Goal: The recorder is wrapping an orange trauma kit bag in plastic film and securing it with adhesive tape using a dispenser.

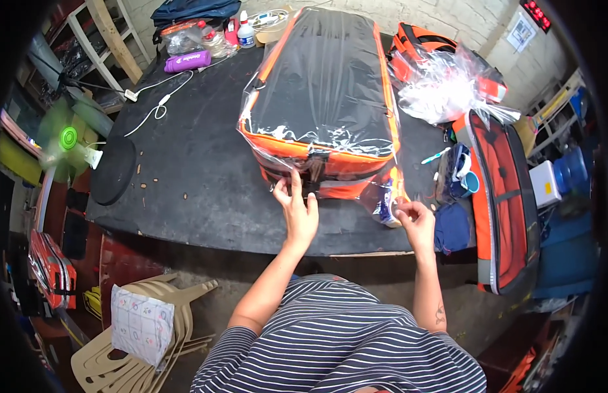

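Observation:
A large black bag with orange trim [323, 85] lies on the black table, its top and front covered in clear plastic film [356, 141]. At its near side, my left hand [298, 216] has its fingers spread, the tips against the film beside a dark strap or buckle. My right hand [416, 226] is closed in a pinch at the bag's near right corner. Its fingertips are on the edge of what looks like a roll of clear tape [386, 205], blue and white inside. Film glare partly hides the roll.
Crumpled clear plastic [441, 85] covers another orange bag [425, 42] at the far right. An orange-black bag panel [500, 196], a blue cup [470, 181] and dark cloth [452, 228] are to the right. A purple bottle [187, 61], white cable [161, 108] and spinning green fan [68, 137] are left.

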{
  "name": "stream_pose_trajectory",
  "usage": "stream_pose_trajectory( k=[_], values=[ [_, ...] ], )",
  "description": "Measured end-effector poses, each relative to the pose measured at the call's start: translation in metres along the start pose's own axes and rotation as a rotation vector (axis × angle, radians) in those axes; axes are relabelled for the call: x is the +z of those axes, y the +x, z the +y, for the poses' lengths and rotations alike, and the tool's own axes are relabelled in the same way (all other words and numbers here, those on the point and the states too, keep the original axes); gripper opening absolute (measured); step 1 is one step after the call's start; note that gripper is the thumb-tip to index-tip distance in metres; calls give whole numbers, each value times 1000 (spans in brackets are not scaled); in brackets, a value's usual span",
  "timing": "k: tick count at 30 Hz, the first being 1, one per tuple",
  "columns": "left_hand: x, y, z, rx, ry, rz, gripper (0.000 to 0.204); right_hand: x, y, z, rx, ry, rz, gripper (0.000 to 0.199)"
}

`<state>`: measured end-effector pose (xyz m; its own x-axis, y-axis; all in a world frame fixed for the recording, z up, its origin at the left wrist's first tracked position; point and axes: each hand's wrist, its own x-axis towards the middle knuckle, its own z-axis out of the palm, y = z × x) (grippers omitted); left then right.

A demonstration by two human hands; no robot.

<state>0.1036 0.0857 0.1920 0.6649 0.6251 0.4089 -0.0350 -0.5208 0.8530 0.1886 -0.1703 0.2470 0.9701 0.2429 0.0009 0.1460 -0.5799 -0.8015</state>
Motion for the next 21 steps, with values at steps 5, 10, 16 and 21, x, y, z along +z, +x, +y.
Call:
stream_pose_trajectory(
  k=[5,10,16,21],
  values=[
    [5,-2,15,-86,-64,5,80,4,-4,-17,-330,-386,453,43],
    [33,1,33,-79,83,194,108,-9,6,8,-211,-135,12,20],
    [75,10,20,-157,189,473,119,9,-6,-36,-457,-33,-286,17],
    [71,4,16,-130,173,422,105,57,32,-77,-576,102,-531,20]
  ],
)
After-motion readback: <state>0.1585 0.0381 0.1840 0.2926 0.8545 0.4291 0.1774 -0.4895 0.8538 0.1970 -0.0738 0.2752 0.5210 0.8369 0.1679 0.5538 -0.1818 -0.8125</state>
